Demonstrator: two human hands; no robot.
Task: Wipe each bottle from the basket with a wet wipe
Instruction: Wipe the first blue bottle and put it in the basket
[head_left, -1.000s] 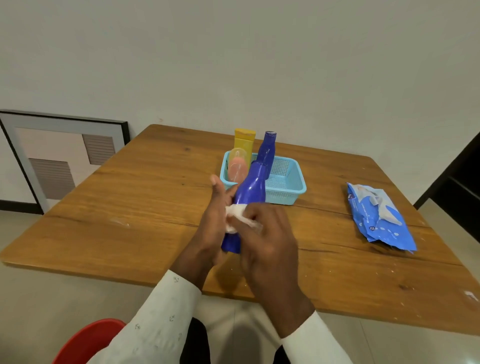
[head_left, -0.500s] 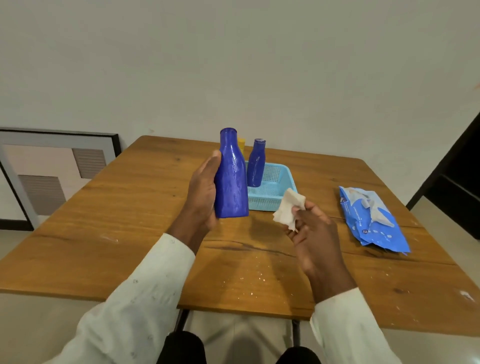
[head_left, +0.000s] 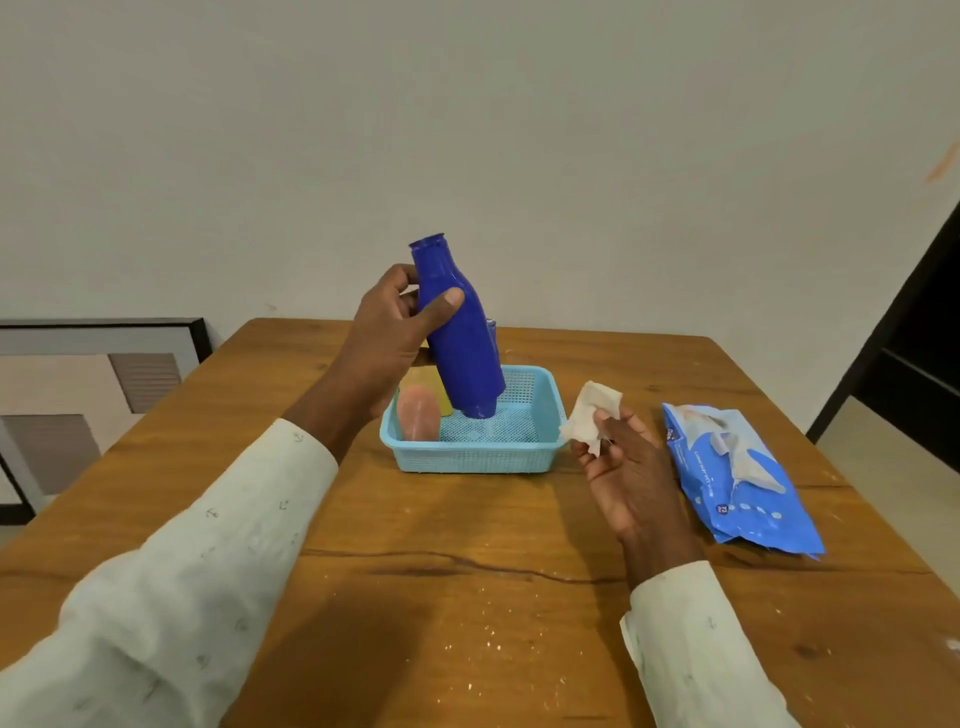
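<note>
The left hand (head_left: 387, 332) holds the big blue bottle (head_left: 460, 332) near its neck, with the thumb in front and the other fingers curled around the back, and the bottle is tilted over the light blue basket (head_left: 470, 457), its base low inside the basket or just above the mesh floor (I cannot tell if it already touches). The right hand (head_left: 621, 467) waits just beside the right wall of the basket and pinches a crumpled wet wipe (head_left: 589, 413) between the thumb and the fingertips. In the basket there are also a pink bottle (head_left: 418, 415) at the left side, a yellow bottle (head_left: 441, 395) mostly hidden behind it, and a second blue bottle (head_left: 491, 332) of which only a small part shows behind the big one. The blue pack of wipes (head_left: 737, 478) lies on the wooden worktop (head_left: 467, 597) to the right, apart from the basket. In my judgement the step in hand is to put this bottle back, and to do it well the hand should bring the bottle upright before the base lands, in the free right half of the basket, so it does not push the pink bottle over. The grip so high on the neck gives less control, so a slow lowering is better. The fingers should open only when the bottle stands alone.
</note>
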